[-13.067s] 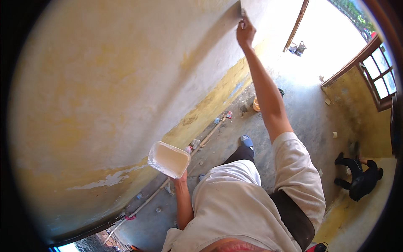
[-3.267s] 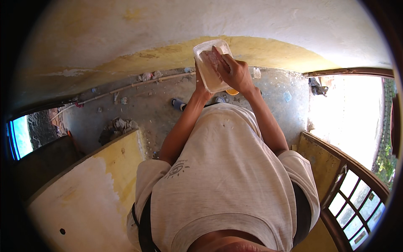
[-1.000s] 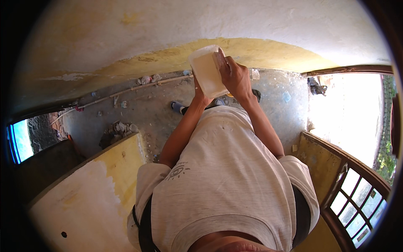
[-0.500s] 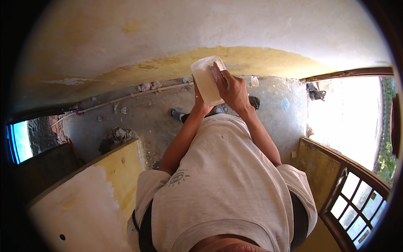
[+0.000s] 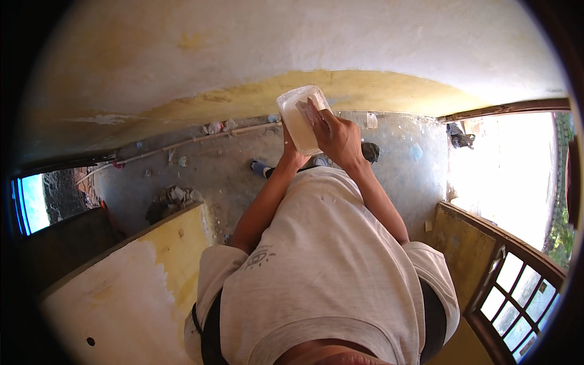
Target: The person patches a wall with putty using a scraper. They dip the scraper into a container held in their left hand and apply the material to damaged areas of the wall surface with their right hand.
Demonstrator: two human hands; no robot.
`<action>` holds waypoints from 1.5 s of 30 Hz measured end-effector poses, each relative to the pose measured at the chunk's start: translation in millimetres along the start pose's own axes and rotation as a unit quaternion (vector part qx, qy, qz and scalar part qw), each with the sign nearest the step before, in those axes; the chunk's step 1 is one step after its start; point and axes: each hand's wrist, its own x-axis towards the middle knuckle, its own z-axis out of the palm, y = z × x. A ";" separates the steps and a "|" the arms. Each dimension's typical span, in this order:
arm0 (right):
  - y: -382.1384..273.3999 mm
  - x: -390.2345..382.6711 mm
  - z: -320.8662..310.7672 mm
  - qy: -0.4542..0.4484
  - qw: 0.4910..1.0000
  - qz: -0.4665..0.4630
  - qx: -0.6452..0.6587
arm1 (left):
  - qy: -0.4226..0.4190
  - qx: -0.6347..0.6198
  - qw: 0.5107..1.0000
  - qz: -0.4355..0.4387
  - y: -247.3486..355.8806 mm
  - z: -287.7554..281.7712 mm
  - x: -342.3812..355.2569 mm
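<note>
Head view. A whitish, rectangular plastic tub with rounded corners is held in the air in front of the person's waist, its long side slanting and its open top turned toward the camera. The rim and upper inner wall are smeared with white residue; a smooth, cream-coloured paste covers the lower part of the interior. The left hand grips the tub from beneath and along its left side, most of the fingers being hidden behind it. The right hand is closed around a pale, flat-bladed scraper, the index finger extended along it; the blade lies over the tub's opening, though whether it touches the paste cannot be told. Beyond the tub stands a plastered wall, whitish above, with a yellow band along its lower part. Below lies a grey concrete floor, on which a long, pale, slender pole rests near the wall's foot, amid scattered litter. A blue sandal shows left of the shirt's hem.
</note>
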 end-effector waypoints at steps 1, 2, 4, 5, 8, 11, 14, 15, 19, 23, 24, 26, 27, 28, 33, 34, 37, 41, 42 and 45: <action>-2.6 0.4 -4.9 0.023 1.000 0.010 0.013 | 0.021 0.035 0.999 0.022 0.1 4.7 -0.4; -4.1 2.3 -10.4 0.026 1.000 0.006 0.012 | 0.016 0.036 0.999 0.025 0.8 15.2 -1.6; -5.3 5.4 -18.8 0.051 0.986 0.103 0.117 | -0.005 0.081 0.995 0.059 2.9 31.4 -5.1; 0.1 6.1 -19.2 0.045 0.973 0.142 0.178 | -0.032 0.063 0.996 0.057 4.5 24.0 -3.7; 28.0 2.7 -10.8 0.021 0.854 0.228 0.467 | -0.068 0.037 0.995 0.058 10.7 25.9 -10.3; 38.7 -7.2 -9.1 -0.005 0.802 0.225 0.553 | -0.070 0.061 0.993 0.077 16.0 12.2 -12.6; 45.2 -15.6 -2.5 -0.021 0.742 0.244 0.624 | -0.053 0.014 0.995 0.078 21.6 -41.1 -12.0; 52.8 -20.1 3.9 -0.041 0.715 0.250 0.652 | -0.054 -0.028 0.995 0.074 23.9 -56.4 -11.0; 58.3 -25.0 30.3 -0.038 0.653 0.274 0.705 | 0.008 -0.027 0.994 0.104 41.4 -73.9 -16.0; 67.1 -17.2 58.4 -0.004 0.637 0.273 0.721 | 0.045 -0.005 0.990 0.131 62.8 -83.0 -35.3; 72.2 -12.5 69.4 0.009 0.630 0.299 0.717 | 0.066 0.003 0.987 0.144 69.7 -86.3 -45.2; 86.4 12.4 97.6 0.018 0.621 0.324 0.714 | 0.050 -0.019 0.988 0.147 92.2 -100.9 -57.8; 96.4 31.9 114.7 0.013 0.641 0.343 0.687 | 0.021 -0.026 0.988 0.148 105.4 -101.6 -59.7; 108.8 41.9 136.4 0.003 0.658 0.365 0.658 | -0.003 -0.035 0.988 0.152 112.2 -104.8 -69.6; 173.7 86.7 223.1 0.055 0.622 0.423 0.657 | 0.075 -0.013 0.981 0.179 131.3 -142.8 -108.4; 184.2 97.1 228.8 0.047 0.641 0.409 0.648 | 0.097 0.001 0.978 0.186 137.2 -150.4 -110.7; 187.6 136.1 217.1 0.092 0.642 0.337 0.683 | 0.091 -0.011 0.977 0.191 154.5 -154.4 -113.4; 85.7 174.9 123.8 0.168 0.597 0.313 0.719 | 0.094 -0.061 0.974 0.196 167.5 -163.5 -110.3; 70.3 176.2 103.0 0.191 0.584 0.304 0.728 | 0.089 -0.065 0.975 0.191 170.5 -160.0 -102.9; 48.1 152.0 77.8 0.206 0.613 0.232 0.726 | 0.067 -0.062 0.982 0.163 181.2 -154.8 -86.2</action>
